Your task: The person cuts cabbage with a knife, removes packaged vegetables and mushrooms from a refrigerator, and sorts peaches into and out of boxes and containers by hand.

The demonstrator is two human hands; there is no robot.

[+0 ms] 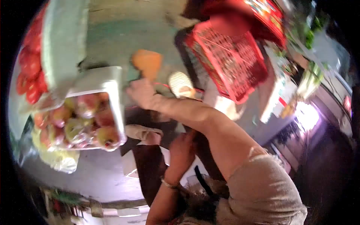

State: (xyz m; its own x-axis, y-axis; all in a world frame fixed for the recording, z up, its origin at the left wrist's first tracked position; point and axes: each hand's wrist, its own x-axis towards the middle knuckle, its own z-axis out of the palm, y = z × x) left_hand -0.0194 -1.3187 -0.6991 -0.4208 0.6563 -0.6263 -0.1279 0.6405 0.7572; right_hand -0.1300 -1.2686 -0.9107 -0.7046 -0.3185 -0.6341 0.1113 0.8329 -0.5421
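Observation:
My right hand (144, 94) reaches leftward across the view with its fingers closed, blurred by motion. From it sticks out an orange flat object (147, 62), wide at the far end and narrowing toward the fingers; its exact kind is unclear. To the left stands a white box (119, 108) of plastic-wrapped red and yellow fruit (77, 125) resembling apples. My left hand (182, 150), with a band at its wrist, is low in front of my body. Its fingers are blurred and partly hidden, and no object shows in it.
A red plastic basket (234, 60) lies tilted at upper right. Red tomatoes (32, 71) are at far left, above a yellowish plastic bag (62, 157). Leafy green stalks (309, 80) are at right. A striped shoe (180, 84) and a beige shoe (137, 132) show on the floor.

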